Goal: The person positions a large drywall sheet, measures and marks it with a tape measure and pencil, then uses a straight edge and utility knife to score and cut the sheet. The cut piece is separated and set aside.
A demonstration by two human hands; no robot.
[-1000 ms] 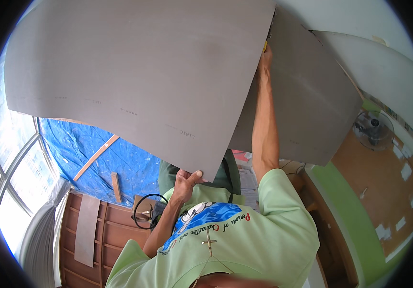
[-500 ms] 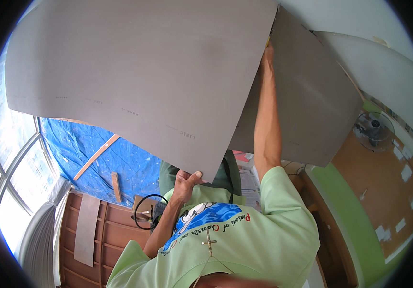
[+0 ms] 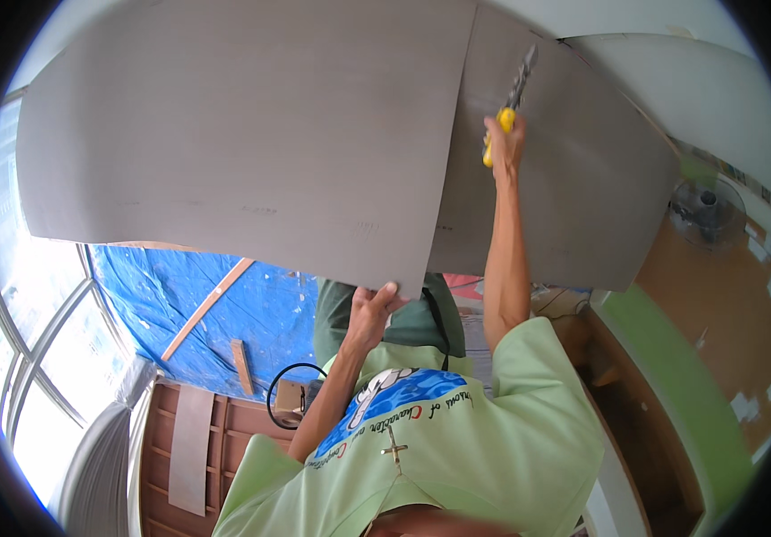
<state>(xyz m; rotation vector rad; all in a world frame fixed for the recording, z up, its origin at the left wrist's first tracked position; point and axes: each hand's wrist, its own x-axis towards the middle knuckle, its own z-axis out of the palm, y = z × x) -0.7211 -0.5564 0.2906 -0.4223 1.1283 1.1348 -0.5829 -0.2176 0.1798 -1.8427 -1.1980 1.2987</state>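
Observation:
A large, thin grey sheet (image 3: 251, 134) spreads out in front of me, its near edge wavy. With thumb on top and fingers underneath, my left hand (image 3: 370, 318) grips the sheet's near right corner. My right hand (image 3: 506, 143) is closed round yellow-handled snips (image 3: 517, 89), raised with their metal blades pointing away from me. Beneath them lies a second grey sheet (image 3: 565, 197), which the first one partly overlaps. The snips appear apart from the long right edge of the upper sheet.
Windows (image 3: 54, 313) and a gathered grey curtain (image 3: 94, 474) are on the left. Blue tarp (image 3: 197, 313) with wooden strips (image 3: 209, 309) lies beyond a brown framed panel (image 3: 229, 430). A fan (image 3: 706, 210) stands at right, near a green strip (image 3: 663, 358).
My right hand has drawn back from the sheet's edge, bringing the snips into full view over the second sheet. My left hand still grips the corner, which sits slightly higher in view.

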